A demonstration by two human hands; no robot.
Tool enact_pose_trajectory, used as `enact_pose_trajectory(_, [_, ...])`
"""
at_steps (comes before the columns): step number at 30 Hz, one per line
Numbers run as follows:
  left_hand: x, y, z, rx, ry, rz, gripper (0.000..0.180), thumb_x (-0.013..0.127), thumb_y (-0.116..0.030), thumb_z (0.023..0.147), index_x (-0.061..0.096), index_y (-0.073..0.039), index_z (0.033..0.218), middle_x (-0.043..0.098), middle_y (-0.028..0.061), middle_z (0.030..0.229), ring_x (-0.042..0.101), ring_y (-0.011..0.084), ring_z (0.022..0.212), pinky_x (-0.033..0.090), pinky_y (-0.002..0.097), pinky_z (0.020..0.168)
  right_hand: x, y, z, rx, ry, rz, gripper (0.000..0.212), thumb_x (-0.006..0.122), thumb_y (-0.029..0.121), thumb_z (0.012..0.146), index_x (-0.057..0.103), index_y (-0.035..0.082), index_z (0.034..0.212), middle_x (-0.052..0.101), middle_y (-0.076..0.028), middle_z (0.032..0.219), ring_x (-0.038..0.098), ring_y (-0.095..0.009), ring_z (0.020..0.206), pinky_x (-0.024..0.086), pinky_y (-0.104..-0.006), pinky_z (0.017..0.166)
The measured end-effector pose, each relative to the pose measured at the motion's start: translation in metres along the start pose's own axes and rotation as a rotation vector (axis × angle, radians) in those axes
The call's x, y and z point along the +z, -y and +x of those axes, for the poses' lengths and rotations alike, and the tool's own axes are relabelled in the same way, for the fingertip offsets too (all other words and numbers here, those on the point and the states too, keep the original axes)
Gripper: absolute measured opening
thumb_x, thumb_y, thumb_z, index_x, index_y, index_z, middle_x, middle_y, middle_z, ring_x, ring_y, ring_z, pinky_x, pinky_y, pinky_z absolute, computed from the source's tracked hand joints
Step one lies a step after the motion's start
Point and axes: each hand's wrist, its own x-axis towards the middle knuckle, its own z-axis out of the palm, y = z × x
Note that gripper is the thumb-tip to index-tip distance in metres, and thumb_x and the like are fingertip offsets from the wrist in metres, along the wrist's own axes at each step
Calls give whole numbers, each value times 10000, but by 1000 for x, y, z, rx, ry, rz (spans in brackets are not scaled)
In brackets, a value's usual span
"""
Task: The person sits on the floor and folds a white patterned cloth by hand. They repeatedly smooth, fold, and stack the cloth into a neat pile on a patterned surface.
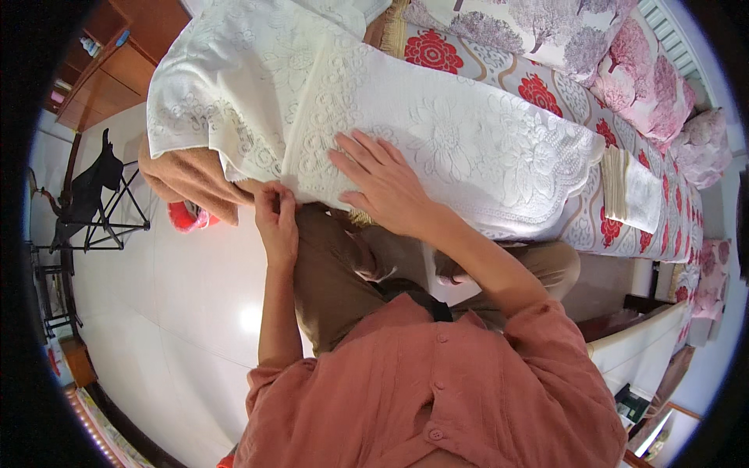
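A large white cloth (460,148) with raised floral patterns and a scalloped right end lies over the patterned bed cover. Its left part is bunched and hangs past the bed's edge. My left hand (277,222) pinches the cloth's near edge at a fold line, thumb against the fingers. To its right, my right hand (382,183) lies flat on the cloth with the fingers stretched out and spread. Beneath the cloth's left side hangs a brown blanket (187,175). A small folded white cloth with beige stripes (632,191) rests beyond the scalloped end.
The bed cover (538,93) is pale with red flowers. Pillows with tree prints (530,35) line its far side. A black folding chair (97,195) stands on the pale floor (179,312) at left, near a wooden cabinet (117,74). Something red (186,217) lies below the blanket.
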Motion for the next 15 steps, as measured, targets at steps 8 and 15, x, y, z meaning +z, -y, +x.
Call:
enact_pose_trajectory(8, [3,-2,1,-90,50,15,105,523,9,959,573,-11,1049,553,13,942,497,103,848,429,237,791,47,-97,131,169,-215,-114,668,549,438,974,412,19,1476,319,-189,1593,265,-379,1481,253,-573,1168])
enact_pose_trajectory(15, [-4,17,1,12,-48,25,349,490,33,900,541,-5,1243,589,68,1164,552,145,1035,444,263,889,53,-52,96,-10,-224,131,639,738,266,793,546,-21,1330,504,-242,1418,458,-435,1324,371,-518,1098])
